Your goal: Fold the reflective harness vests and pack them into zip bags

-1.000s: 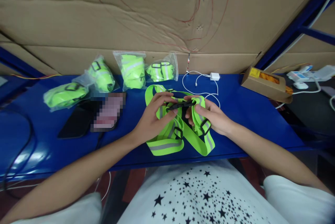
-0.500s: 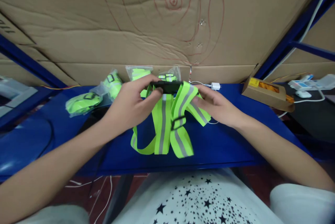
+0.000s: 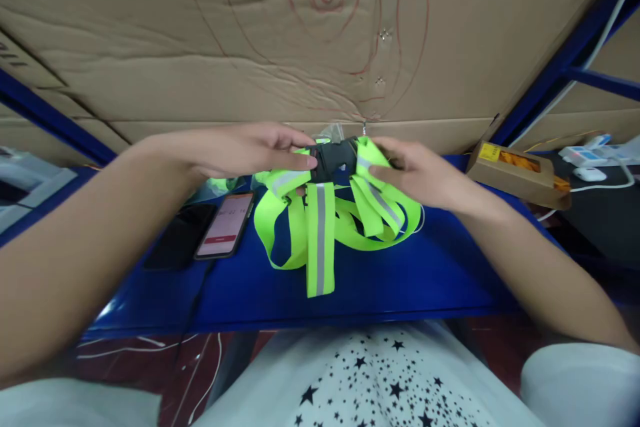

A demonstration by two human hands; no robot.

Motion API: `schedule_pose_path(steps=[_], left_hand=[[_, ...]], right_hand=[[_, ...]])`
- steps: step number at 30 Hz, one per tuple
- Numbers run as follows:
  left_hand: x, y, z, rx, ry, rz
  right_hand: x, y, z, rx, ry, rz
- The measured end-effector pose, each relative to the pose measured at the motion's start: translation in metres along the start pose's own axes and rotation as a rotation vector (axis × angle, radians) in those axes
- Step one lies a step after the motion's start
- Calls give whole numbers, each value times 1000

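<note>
Between my hands, above the table, hangs a neon yellow reflective harness (image 3: 320, 240) with grey stripes, its straps dangling in loops. A black plastic buckle (image 3: 334, 159) sits at its top middle and looks joined. My left hand (image 3: 265, 152) is closed on the strap at the buckle's left end, thumb on the buckle's edge. My right hand (image 3: 407, 170) pinches the bunched strap just right of the buckle; its far fingers are partly hidden behind the webbing.
Left on the blue table (image 3: 410, 280) lie a lit phone (image 3: 225, 226) and a flat black object (image 3: 180, 240). Bagged yellow straps (image 3: 223, 185) are mostly hidden behind my left arm. An open cardboard box (image 3: 517, 177) stands right. A cardboard wall (image 3: 280, 87) rises behind.
The buckle has turned to face me and the straps have swung and spread wider. My left arm has moved up and forward, uncovering the phone and covering the bagged straps.
</note>
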State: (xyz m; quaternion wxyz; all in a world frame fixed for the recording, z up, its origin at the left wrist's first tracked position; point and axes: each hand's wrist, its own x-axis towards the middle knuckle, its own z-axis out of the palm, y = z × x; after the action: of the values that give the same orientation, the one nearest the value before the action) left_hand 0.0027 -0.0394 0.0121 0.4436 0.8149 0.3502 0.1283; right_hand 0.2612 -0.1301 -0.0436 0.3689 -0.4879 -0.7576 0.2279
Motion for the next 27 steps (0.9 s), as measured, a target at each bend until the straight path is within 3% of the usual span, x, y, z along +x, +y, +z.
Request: schedule_pose_path(steps=[3, 7, 9, 11, 13, 16, 18, 23, 27], left_hand=[[-9, 4, -12, -30, -226, -33], [-16, 0, -11, -143, -260, 10], [-17, -9, 3, -275, -221, 59], [-17, -23, 25, -428, -137, 73], [-17, -36, 48, -521, 34, 46], [-16, -49, 78, -532, 313, 22], [-12, -52, 94, -492, 390, 0], [5, -55, 131, -483, 355, -20], [14, -69, 142, -555, 222, 44]], right_hand=[[-3, -5, -24, 223, -101, 60], [-6, -4, -40, 634, -310, 165], [-7, 7, -35, 671, -336, 164], [-9, 24, -20, 600, -255, 135], [-16, 41, -1, 595, -181, 108], [-34, 62, 24, 732, -230, 135], [-46, 71, 34, 798, -243, 180], [-58, 84, 36, 989, -324, 351], [-51, 88, 29, 1134, -181, 479]])
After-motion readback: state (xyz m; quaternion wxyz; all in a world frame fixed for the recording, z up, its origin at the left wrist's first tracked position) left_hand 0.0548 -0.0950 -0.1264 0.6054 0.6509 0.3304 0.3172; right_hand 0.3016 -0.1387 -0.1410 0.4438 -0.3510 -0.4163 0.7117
